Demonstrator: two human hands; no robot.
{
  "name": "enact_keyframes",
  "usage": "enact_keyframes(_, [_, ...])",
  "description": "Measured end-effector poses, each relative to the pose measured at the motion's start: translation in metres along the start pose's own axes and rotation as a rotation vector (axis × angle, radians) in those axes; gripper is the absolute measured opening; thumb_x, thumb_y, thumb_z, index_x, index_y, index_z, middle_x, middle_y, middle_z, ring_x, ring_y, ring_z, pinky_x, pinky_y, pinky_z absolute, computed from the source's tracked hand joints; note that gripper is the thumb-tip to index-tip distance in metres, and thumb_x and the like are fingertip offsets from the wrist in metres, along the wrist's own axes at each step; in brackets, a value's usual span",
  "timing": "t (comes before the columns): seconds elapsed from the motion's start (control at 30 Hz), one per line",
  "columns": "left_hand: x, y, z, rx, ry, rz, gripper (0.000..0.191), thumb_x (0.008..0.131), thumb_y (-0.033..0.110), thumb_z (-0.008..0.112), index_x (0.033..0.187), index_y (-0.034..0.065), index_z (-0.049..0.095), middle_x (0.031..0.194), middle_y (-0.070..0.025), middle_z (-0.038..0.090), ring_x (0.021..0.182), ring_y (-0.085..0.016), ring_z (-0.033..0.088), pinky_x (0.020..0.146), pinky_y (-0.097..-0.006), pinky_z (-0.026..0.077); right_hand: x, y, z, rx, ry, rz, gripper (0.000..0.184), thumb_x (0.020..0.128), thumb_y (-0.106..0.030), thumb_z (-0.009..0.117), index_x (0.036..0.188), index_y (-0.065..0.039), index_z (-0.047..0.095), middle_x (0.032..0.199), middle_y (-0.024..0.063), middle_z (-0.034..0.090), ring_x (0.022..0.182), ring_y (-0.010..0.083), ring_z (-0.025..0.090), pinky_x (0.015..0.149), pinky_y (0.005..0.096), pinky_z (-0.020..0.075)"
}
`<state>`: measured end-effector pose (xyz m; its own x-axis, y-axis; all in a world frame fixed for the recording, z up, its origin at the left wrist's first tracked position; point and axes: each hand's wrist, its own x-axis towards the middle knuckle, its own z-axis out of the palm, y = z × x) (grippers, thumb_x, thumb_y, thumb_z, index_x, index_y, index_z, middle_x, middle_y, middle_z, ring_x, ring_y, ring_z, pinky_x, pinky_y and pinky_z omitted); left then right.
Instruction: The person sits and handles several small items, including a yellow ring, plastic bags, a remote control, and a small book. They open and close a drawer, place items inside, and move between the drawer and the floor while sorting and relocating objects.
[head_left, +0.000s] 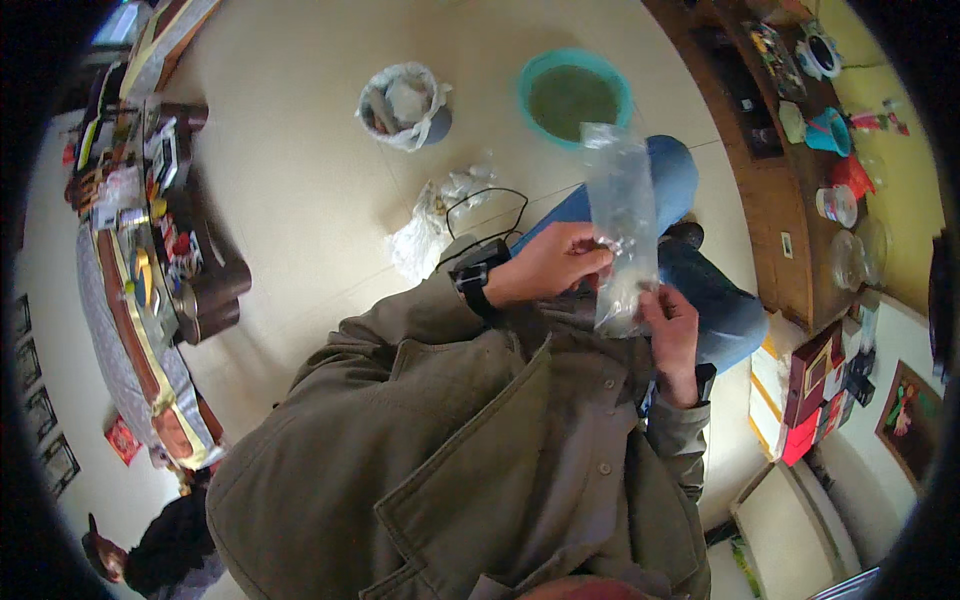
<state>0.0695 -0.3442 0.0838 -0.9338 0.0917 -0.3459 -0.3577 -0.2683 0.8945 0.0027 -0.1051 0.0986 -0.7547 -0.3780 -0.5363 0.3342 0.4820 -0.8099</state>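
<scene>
A long clear plastic bag (622, 195) stretches between my hands above my denim-covered legs. My left hand (555, 262), with a black band at its wrist, pinches the bag's left side near its middle. Lower down, at the bag's right edge, my right hand (670, 322) grips it between thumb and fingers. Small shiny creases or bits show in the bag by my left fingertips; which they are I cannot tell. Just past the bag's far end stands a turquoise basin (526, 97) with murky greenish-brown contents.
A bin (439, 126) lined with a white bag stands on the floor. Nearer lie crumpled plastic bags (420, 240) and a black cable (487, 191). A cluttered table (217, 289) is at left, a wooden cabinet (772, 217) at right. Another person (169, 544) is at lower left.
</scene>
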Motion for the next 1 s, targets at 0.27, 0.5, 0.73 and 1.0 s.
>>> enact_keyframes(0.27, [-0.01, -0.031, -0.01, 0.091, -0.028, 0.012, 0.026, 0.098, 0.021, 0.068, 0.114, 0.0014, 0.068, 0.092, -0.0059, 0.073, 0.081, -0.013, 0.067, 0.071, -0.0306, 0.054, 0.026, -0.017, 0.01, 0.065, -0.101, -0.058, 0.024, 0.095, -0.005, 0.069, 0.115, 0.007, 0.068, 0.089, 0.0086, 0.072, 0.077, 0.0138, 0.068, 0.073, 0.026, 0.0538])
enact_keyframes(0.5, [0.003, -0.021, -0.06, -0.153, -0.104, -0.084, 0.029, 0.1, 0.02, 0.068, 0.125, 0.0044, 0.064, 0.095, -0.0029, 0.072, 0.082, -0.008, 0.065, 0.066, -0.0258, 0.053, 0.069, -0.026, 0.032, 0.014, -0.131, -0.022, 0.02, 0.093, -0.007, 0.072, 0.108, 0.006, 0.071, 0.084, 0.0078, 0.072, 0.076, 0.0128, 0.068, 0.067, 0.026, 0.0519])
enact_keyframes(0.73, [0.004, -0.032, -0.078, -0.329, 0.17, -0.011, 0.022, 0.098, 0.009, 0.064, 0.118, 0.0013, 0.067, 0.095, -0.0038, 0.072, 0.085, -0.011, 0.066, 0.074, -0.0272, 0.054, 0.099, -0.047, 0.056, -0.05, -0.237, -0.019, 0.019, 0.096, -0.009, 0.068, 0.11, 0.004, 0.072, 0.092, 0.0077, 0.074, 0.082, 0.0118, 0.067, 0.074, 0.0251, 0.0518])
enact_keyframes(1.0, [-0.011, -0.005, -0.093, -0.711, 0.232, 0.046, 0.033, 0.104, 0.018, 0.05, 0.131, 0.0005, 0.059, 0.116, -0.0106, 0.068, 0.11, -0.017, 0.062, 0.093, -0.0329, 0.052, 0.108, -0.069, 0.092, 0.198, -0.156, -0.122, 0.022, 0.099, -0.008, 0.063, 0.117, 0.003, 0.071, 0.104, 0.008, 0.073, 0.089, 0.0119, 0.066, 0.08, 0.0253, 0.0532])
